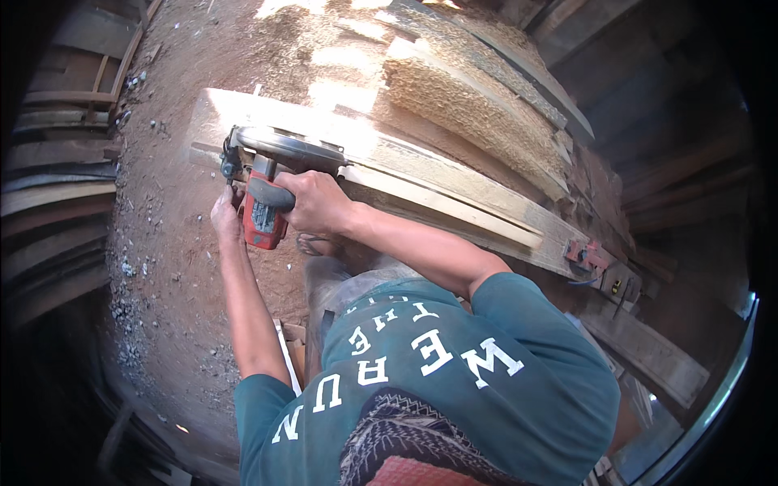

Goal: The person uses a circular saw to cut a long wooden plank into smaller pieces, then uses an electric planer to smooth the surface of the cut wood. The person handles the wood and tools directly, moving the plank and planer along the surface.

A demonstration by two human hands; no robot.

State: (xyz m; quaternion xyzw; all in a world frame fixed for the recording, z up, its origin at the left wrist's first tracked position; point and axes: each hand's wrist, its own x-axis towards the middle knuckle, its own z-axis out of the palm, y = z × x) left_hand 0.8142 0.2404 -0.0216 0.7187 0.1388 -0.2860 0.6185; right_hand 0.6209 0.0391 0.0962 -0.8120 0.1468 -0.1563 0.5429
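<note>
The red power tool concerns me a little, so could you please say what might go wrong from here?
The bare left hand is close to the red power tool, so a slip might injure it. Loose sawdust lies thick on the nearby boards and might be blown up as dust.

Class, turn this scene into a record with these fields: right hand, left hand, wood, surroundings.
Right hand: gripping a red-and-black power tool with a curved silver metal guard
Left hand: beside the tool's left end; exact hold unclear
Wood: long pale wooden beam, partly hidden by the tool; narrow yellowish wooden strip lying along it
Surroundings: light-brown sawdust, brown earth floor
</note>
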